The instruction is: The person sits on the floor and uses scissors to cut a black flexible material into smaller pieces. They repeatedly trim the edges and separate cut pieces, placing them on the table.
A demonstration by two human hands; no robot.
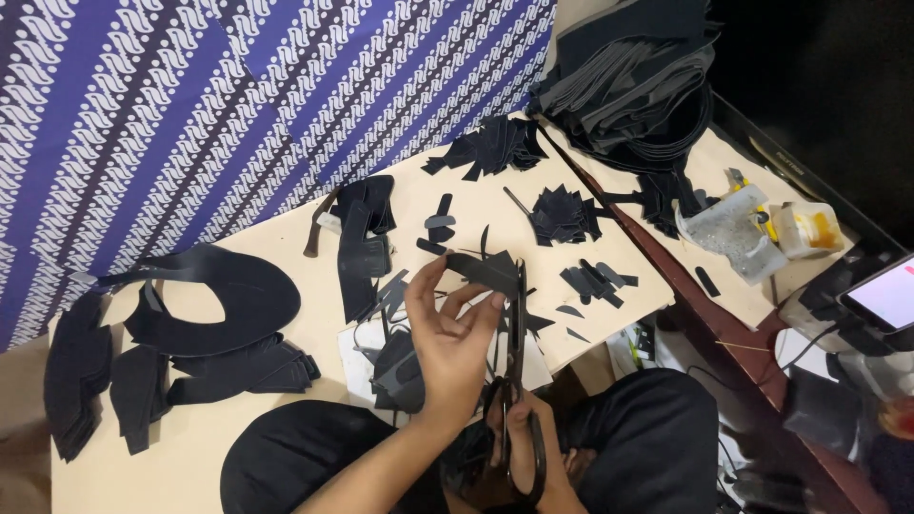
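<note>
Nearest, the right hand gripped the handles of long black scissors, blades running straight away from it. Just left and beyond, the left hand pinched a small black curved fabric piece at the blade tips, above the pale surface.

1. A low, pale beige wooden board table carries the work.
2. Large curved black fabric pieces lie at its left, with a stack of black cut panels at the edge.
3. Small heaps of black offcuts and narrow black strips are scattered across its right half.
</note>
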